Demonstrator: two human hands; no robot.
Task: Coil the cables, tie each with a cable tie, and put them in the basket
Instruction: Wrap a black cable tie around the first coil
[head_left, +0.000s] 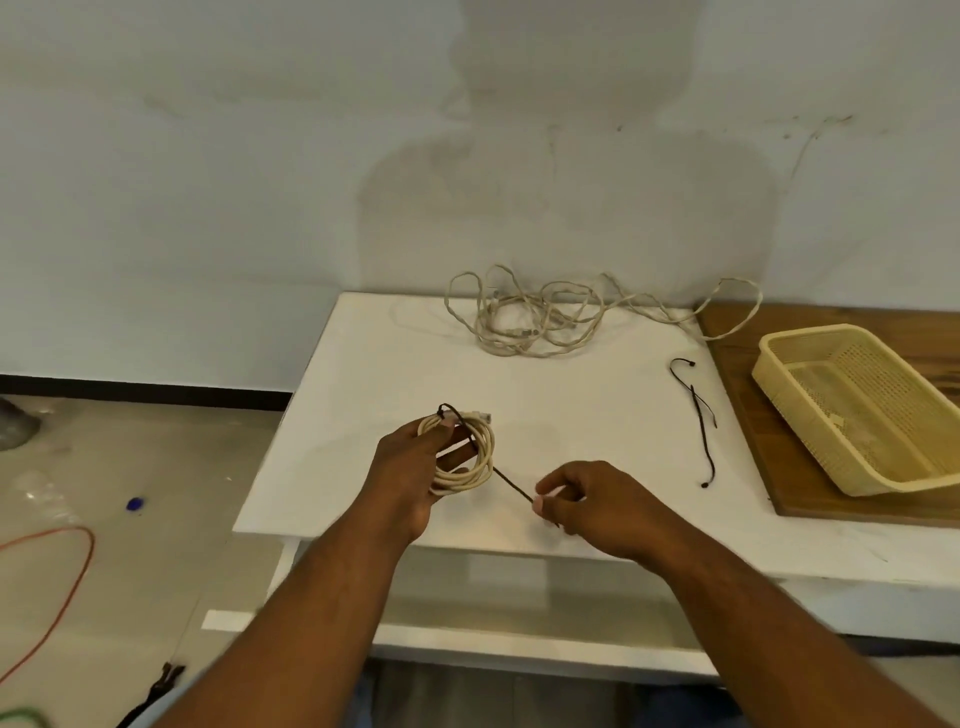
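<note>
Coiled cable (467, 457): cream, wound in several loops and held just above the near part of the white table (363, 405). The left hand (410, 467) grips it, thumb over the top of the bundle and fingers passed through the centre.

Cable tie (511, 483): black and thin. It wraps the coil near the top and its tail runs down and right to the right hand (587, 499), whose thumb and forefinger are pinched together on the tail end. The other fingers are curled.

Handling judgement: the coil looks light, soft and springy, so its loops will likely spread if the grip slackens before the tie is snug. The best hold seems to be across all the strands close to the tie. The tie itself looks narrow and smooth, and could slip from a fingertip pinch under pull.

Surroundings:
- Loose cables (524, 322) lie tangled at the table's far edge, one strand trailing onto the wooden board (753, 457).
- Spare ties (698, 415) lie on the table between the hands and the board.
- Basket (904, 483): pale yellow and perforated. It sits on the board to the right, well apart from the coil, with no cable visible inside.
- The route to the basket passes over the spare ties; otherwise it looks open.
</note>
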